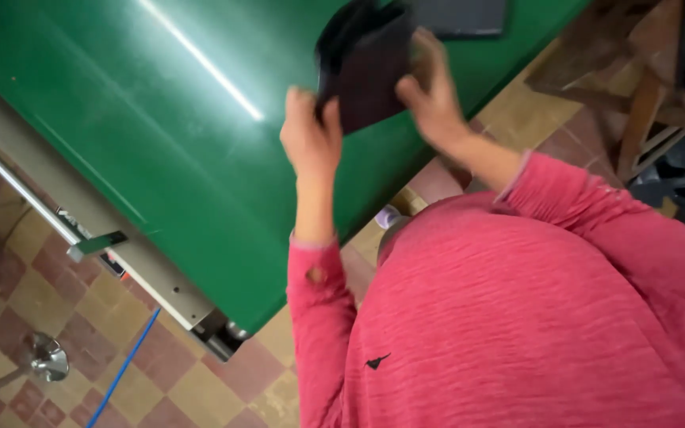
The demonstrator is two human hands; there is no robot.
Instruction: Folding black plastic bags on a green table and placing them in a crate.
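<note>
- The dark cloth piece (370,67) is blurred; its top edge runs out of view, so its full shape cannot be told.
- A dark flat thing (457,16) lies on the green counter (144,119) just beyond the cloth piece, cut off by the upper edge.
- The left hand (311,135) grips the cloth piece at its lower left edge; its fingers (331,115) are curled and pressed against the fabric, thumb side hidden.
- The right hand (430,87) holds the right side of the cloth piece, fingers wrapped over it; how tightly they close is hard to make out through the blur.
- The cloth piece sits over the counter, between both hands; whether it touches the surface cannot be told.
- Below the cloth piece, red sleeves and a red shirt (533,317) fill the lower right.
- Left of the counter, a blue rod (124,368) slants across the checkered floor (49,301).
</note>
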